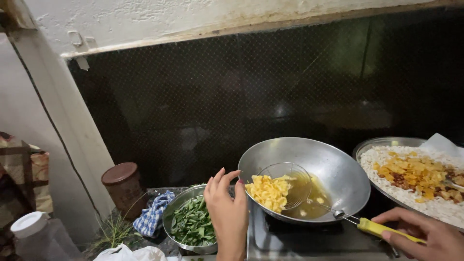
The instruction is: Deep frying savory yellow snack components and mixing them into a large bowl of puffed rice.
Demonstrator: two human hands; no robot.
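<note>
My right hand (425,237) grips the yellow handle of a wire skimmer (285,186) at the lower right. The skimmer's mesh bowl rests tilted inside a steel wok (333,164) with oil and holds yellow fried chips (268,192). My left hand (226,210) hovers with fingers spread between the wok's left rim and a steel bowl of green leaves (192,223); it holds nothing. Whether its fingertips touch the wok's rim, I cannot tell.
A wide steel tray (386,142) of puffed rice topped with yellow chips and brown bits lies at the right. A blue checked cloth (153,212), a brown lidded jar (122,182) and a white-capped plastic jar (36,234) are at the left. Dark tiled wall behind.
</note>
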